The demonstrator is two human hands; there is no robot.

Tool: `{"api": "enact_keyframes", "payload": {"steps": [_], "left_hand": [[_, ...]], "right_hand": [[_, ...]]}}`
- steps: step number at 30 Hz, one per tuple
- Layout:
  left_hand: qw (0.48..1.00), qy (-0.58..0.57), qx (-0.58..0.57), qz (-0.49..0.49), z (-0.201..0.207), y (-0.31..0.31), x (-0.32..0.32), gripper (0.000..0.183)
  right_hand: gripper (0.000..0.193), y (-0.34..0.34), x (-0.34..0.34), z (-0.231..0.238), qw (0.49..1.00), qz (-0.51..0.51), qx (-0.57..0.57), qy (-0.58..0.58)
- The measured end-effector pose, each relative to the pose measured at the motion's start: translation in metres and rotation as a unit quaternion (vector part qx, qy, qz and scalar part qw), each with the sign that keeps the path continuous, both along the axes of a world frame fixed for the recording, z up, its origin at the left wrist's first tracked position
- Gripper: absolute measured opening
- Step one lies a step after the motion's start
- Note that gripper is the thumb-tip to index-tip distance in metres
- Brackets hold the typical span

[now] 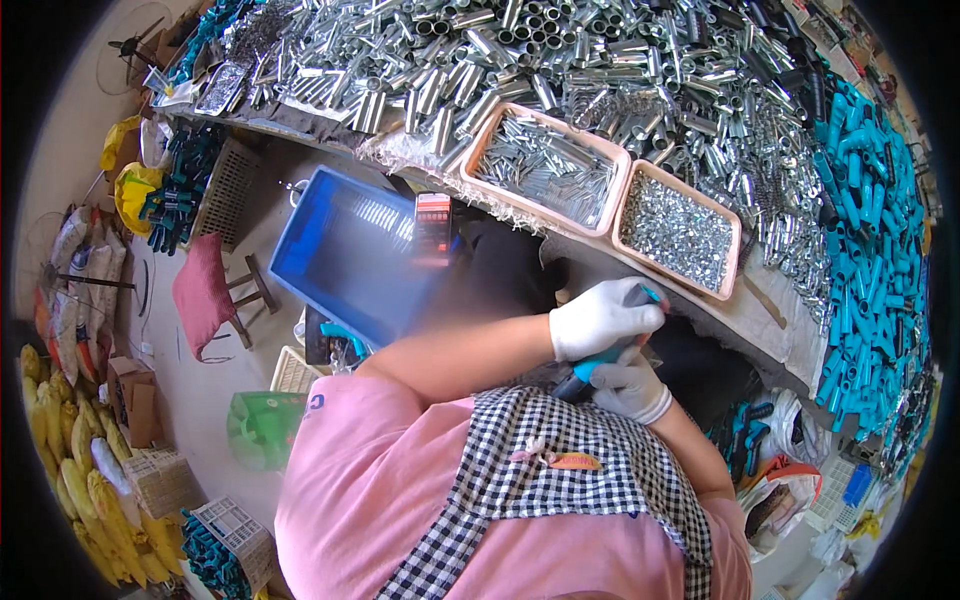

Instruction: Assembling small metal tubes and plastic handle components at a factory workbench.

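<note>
1 teal/blk tool (597,364) in frt of checked apron (560,425) | L hand (603,322): wrapped rnd upper part | R hand (633,386): curled on it, just below L | sm. parts tray (672,274) on table (785,352) nearby

Over at the blue bin (335,240) now, a dark pink cushion (203,290) is resting against a small wooden stool (263,292) just to its left, while a pale slatted crate (230,185) is standing off its upper left corner and a bright yellow bag (137,187) is showing farther out that way. Below and left of the bin, a translucent green container (265,430) is sitting on the floor (205,405), and well beyond it on that same side, a cardboard box (137,400) and yellow sacks (85,450) are crowding together.
</note>
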State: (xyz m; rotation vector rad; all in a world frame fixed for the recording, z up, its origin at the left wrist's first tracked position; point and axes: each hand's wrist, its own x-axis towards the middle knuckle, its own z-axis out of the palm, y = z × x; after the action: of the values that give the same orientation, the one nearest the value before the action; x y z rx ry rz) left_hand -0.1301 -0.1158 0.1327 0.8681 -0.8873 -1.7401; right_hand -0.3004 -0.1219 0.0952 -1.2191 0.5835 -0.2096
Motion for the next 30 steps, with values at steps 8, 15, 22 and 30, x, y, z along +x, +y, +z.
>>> {"api": "enact_keyframes", "payload": {"steps": [8, 15, 22, 30], "left_hand": [[0.997, 0.019, 0.07, 0.031, -0.008, 0.036, 0.018, 0.029], [0.999, -0.019, 0.035, -0.012, 0.009, 0.031, 0.024, 0.028], [0.954, -0.269, -0.131, -0.028, 0.012, 0.012, 0.041, 0.045], [0.843, -0.512, -0.162, -0.003, -0.007, 0.023, 0.053, 0.033]], "right_hand": [[0.066, -0.02, 0.015, 0.037, 0.994, 0.024, -0.094, 0.051], [0.074, -0.072, 0.012, 0.066, 0.955, -0.047, -0.278, -0.096], [0.044, -0.081, 0.029, 0.132, 0.862, 0.08, -0.499, 0.033], [0.041, -0.052, 0.041, 0.1, 0.847, 0.015, -0.519, 0.115]]}}
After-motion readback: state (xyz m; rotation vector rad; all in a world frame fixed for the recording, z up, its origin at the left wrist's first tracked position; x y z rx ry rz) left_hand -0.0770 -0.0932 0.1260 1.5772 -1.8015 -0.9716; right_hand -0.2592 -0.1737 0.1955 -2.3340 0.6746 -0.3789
